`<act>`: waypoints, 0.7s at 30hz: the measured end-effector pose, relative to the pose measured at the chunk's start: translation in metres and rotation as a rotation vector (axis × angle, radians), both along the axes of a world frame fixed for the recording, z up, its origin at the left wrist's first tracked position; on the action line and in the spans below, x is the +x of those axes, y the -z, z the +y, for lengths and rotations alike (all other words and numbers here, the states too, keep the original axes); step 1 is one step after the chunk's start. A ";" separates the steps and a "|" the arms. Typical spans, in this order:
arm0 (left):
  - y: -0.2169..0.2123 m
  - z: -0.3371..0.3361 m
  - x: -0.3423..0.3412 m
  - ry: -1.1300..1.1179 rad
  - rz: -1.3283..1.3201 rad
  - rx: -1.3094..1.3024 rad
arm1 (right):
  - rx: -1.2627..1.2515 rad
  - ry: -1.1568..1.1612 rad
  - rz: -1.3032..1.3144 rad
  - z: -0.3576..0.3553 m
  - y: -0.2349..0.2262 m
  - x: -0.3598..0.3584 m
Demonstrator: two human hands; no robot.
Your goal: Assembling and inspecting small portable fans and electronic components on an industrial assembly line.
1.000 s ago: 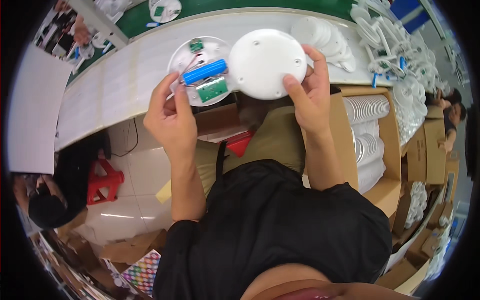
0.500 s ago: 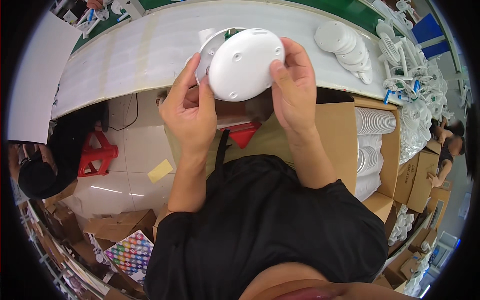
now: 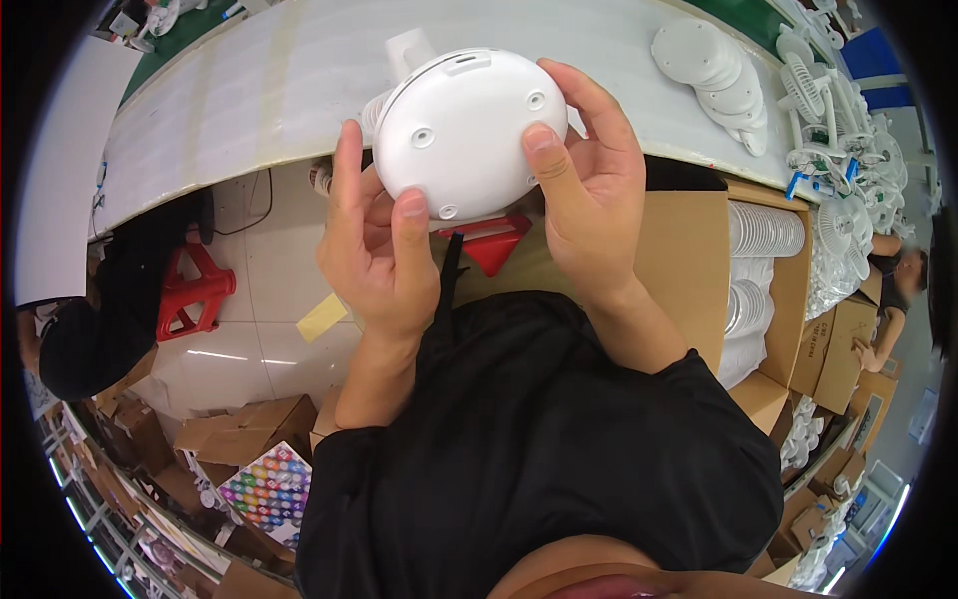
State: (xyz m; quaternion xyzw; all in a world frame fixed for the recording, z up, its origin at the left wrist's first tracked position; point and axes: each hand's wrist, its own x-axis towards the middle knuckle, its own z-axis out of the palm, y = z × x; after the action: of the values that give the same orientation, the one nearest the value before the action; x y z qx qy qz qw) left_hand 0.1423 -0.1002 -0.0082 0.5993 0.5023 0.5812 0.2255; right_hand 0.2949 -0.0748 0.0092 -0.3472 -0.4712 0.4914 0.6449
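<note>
A white round fan base (image 3: 469, 135) is held up between both hands over the table's near edge, its underside with several small round recesses facing me. My left hand (image 3: 384, 240) grips its lower left rim, thumb on the underside. On the right side, my right hand (image 3: 594, 180) clasps the rim with its thumb pressed on the face. A white stem (image 3: 408, 50) shows behind the base, and part of a ribbed white piece peeks out at its left. The fingers behind the base are partly hidden.
Overlapping white round covers (image 3: 699, 60) lie on the white table (image 3: 269, 110). Small white fans (image 3: 848, 150) crowd the far right. An open carton (image 3: 679, 270) holds stacked grilles (image 3: 763, 230). A red stool (image 3: 195, 290) stands at left; another person works at the far right.
The round cover, tilted off the base with green parts showing inside, now sits against it, with only a thin seam visible. My left thumb has moved onto the cover's underside.
</note>
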 end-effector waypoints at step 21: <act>-0.017 -0.011 -0.015 0.187 -0.040 -0.283 | 0.067 -0.266 -0.360 0.019 -0.014 0.020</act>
State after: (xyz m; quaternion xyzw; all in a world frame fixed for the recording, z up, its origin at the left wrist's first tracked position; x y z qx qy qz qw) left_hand 0.1268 -0.1113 0.0091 0.5941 0.5164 0.4929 0.3708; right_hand 0.3152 -0.0559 0.0229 -0.3424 -0.6366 0.4863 0.4910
